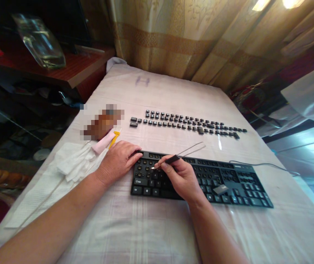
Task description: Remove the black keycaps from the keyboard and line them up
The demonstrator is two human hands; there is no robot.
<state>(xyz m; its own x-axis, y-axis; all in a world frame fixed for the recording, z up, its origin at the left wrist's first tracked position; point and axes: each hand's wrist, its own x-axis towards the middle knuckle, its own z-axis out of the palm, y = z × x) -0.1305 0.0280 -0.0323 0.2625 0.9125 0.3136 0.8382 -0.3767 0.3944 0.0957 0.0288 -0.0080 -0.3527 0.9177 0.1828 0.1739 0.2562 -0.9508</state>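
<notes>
A black keyboard [170, 192] lies on the cloth, many of its keycaps off in the upper rows and bare switch posts showing. My left hand [119, 159] grips its upper left corner, thumb and fingers pressed at the edge. In my closed right hand [183, 178], over the left-middle keys, is a keycap puller [172, 159] with a black handle; two thin wires stick out to the upper right. A small pale tip [152, 168] shows below my right fingertips. A loose wide keycap [221, 189] rests tilted on the keyboard's right half.
Removed keycaps [178, 125] lie in rows beyond the keyboard. White tissues [71, 157], a yellow-handled brush [114, 138] and a blurred brown object [102, 123] are at left. A cable [263, 165] runs off right. A glass jar [43, 46] stands on a wooden shelf [82, 66].
</notes>
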